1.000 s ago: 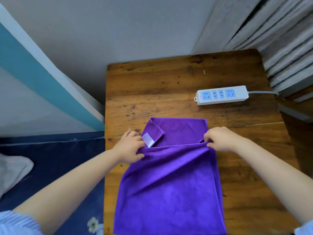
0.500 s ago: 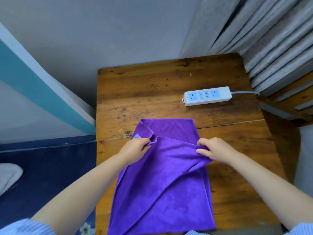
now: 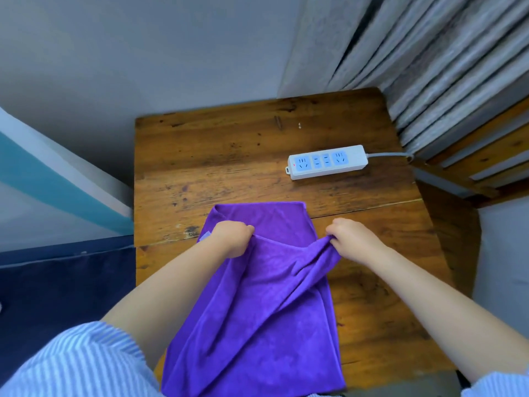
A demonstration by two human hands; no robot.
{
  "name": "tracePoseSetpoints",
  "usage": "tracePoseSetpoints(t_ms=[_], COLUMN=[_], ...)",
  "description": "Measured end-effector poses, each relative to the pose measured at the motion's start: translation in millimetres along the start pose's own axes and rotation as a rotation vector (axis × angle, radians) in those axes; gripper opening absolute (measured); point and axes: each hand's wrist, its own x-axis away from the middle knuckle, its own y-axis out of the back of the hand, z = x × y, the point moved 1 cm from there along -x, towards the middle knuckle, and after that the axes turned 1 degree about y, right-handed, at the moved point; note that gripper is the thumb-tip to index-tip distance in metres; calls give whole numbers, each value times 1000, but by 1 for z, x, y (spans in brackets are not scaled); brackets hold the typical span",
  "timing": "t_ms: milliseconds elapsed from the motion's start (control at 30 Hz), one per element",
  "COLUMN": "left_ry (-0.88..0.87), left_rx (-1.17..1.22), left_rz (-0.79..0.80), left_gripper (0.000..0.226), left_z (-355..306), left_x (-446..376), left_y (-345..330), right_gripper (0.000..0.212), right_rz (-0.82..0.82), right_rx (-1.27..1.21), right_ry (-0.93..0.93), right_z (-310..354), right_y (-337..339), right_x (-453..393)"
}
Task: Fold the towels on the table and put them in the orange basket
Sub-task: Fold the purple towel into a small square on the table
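While purple towel (image 3: 257,296) lies on wooden tabletop (image 3: 217,156), near end overhanging edge, left hand (image 3: 233,239) and right hand (image 3: 353,242) grip raised fold, fingers curled into cloth. Power strip (image 3: 327,161) beyond.

White power strip (image 3: 327,161) with grey cord (image 3: 386,155) near grey curtain (image 3: 429,53); navy bedding (image 3: 57,282) left.

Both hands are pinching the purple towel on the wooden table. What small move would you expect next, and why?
Probably draw both hands toward the body, laying the gripped edge over the near part. The left hand and right hand each pinch an edge of the purple towel lifted off the wooden table, with the far part still flat, so the fold looks half done.
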Motion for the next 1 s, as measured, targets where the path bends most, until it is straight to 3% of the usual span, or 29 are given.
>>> tracePoseSetpoints(t_ms=[100,267,433,600,733,1000], left_ry=[-4,-35,-50,93,150,226], left_rx=[51,62,27,-49,78,95], left_rz=[21,-102,-2,-54,-100,-146], left_gripper=[27,31,32,33,32,29], left_z=[7,20,7,14,34,24], left_x=[7,18,6,1,5,0], left_y=[2,2,-2,2,0,2], right_gripper=[23,22,24,26,29,22], right_rz=[-99,-198,-171,-195,-122,-123], right_rx=[-69,-109,60,102,138,83], right_ry=[10,13,-60,-222,-290,-231], right_z=[12,38,45,41,34,28], right_y=[5,9,10,4,1,3], right_x=[-11,-39,-58,-67,-71,-75])
